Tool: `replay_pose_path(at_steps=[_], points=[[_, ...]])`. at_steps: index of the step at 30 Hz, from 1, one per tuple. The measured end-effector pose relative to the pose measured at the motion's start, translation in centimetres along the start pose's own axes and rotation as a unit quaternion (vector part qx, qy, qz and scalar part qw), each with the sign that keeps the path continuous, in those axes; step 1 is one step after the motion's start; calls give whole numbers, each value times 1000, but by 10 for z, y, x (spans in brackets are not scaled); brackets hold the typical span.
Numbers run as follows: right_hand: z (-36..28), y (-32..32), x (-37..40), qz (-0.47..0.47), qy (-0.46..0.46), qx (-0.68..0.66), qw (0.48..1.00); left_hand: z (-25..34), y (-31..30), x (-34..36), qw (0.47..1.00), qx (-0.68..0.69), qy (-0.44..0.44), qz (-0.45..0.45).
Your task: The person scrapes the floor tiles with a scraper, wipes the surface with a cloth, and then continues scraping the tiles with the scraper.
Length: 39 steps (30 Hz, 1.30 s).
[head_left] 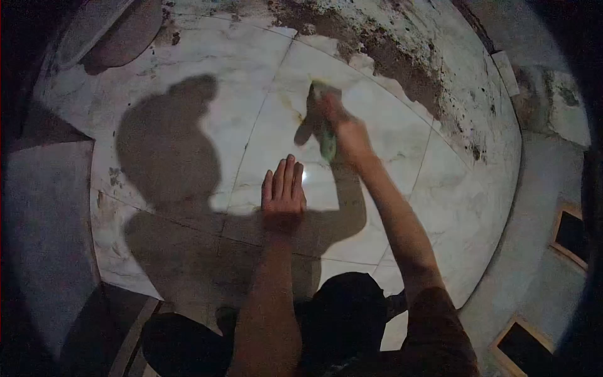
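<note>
My right hand point(347, 129), blurred by motion, is closed around a long green scrub brush point(328, 146) on the marbled white tiles point(389, 119). A yellowish smear point(293, 108) shows on the tile just left of it. Nearer to me, my left hand point(286, 193) lies flat over the tiles, fingers stretched forward and nothing held. The fingers of my right hand hide much of the brush.
Dark crumbly dirt point(402, 66) runs along the far right edge of the tiles. A pale rounded basin-like object point(129, 31) stands at the far left. Wood-framed dark openings point(524, 345) are at right. My shadow point(169, 151) covers the left tiles; my dark-clad knee point(352, 301) is in front.
</note>
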State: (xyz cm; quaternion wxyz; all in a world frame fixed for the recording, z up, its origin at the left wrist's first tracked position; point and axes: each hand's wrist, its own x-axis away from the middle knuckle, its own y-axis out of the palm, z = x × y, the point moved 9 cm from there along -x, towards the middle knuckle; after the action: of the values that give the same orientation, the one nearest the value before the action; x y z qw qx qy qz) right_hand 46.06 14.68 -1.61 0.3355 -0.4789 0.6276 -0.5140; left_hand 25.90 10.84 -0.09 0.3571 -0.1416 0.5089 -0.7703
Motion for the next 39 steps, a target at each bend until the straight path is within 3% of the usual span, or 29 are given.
replay_pose_path(at_steps=[1,4,5,7,9,12,13,14,15,16,19,21,24,25,26,29,31,34,36,37,39], points=[[16,-20,-38,25,2,-128,991,-1,-2,0,1000,-5,-2,4],[43,-71,-100,80,-16,-97,992,-4,4,0,999,37,-18,-17],[38,-88,-81,103,-23,-102,989,-5,6,1,999,37,-16,-17],[-3,-65,-10,31,21,-157,987,-4,2,0,1000,22,-9,15],[-58,-40,51,25,-86,-26,996,-3,0,-1,1000,10,-1,22],[-39,-9,21,6,-104,17,994,1,-7,-2,1000,-26,3,8],[-18,-20,-14,-39,-29,-15,999,1,-4,-2,999,-30,1,11],[9,-35,-52,37,-6,-135,990,-1,-1,-2,1000,-22,-1,9],[52,-24,-94,-36,28,-31,998,-1,2,1,1000,-13,-3,4],[41,-71,-103,57,-29,-83,994,0,-5,-2,1000,12,-9,-12],[8,-92,-41,86,-45,-135,986,1,-7,-1,1000,8,-8,-1],[-19,-43,41,-16,36,-75,996,-2,0,4,1000,-10,-1,24],[1,5,66,3,-26,-29,999,-3,-3,-4,999,-33,7,35],[10,-13,37,54,-49,3,997,0,-9,-2,999,-33,9,21],[28,-33,1,38,38,-86,995,0,-8,-3,1000,-12,-12,-8],[48,-84,-63,104,13,-58,993,-1,0,-3,998,16,-21,-59],[28,-81,-18,90,41,-99,990,-8,9,-1,999,24,-19,-29],[8,-37,56,29,26,-27,999,-7,12,2,1000,-11,-6,-6],[31,-21,55,9,56,-49,997,-4,4,3,999,8,-14,-40],[49,-36,22,34,15,-85,996,-4,3,-2,998,20,-21,-56],[57,-62,-17,12,40,-138,990,-7,9,-1,998,18,-27,-53]])
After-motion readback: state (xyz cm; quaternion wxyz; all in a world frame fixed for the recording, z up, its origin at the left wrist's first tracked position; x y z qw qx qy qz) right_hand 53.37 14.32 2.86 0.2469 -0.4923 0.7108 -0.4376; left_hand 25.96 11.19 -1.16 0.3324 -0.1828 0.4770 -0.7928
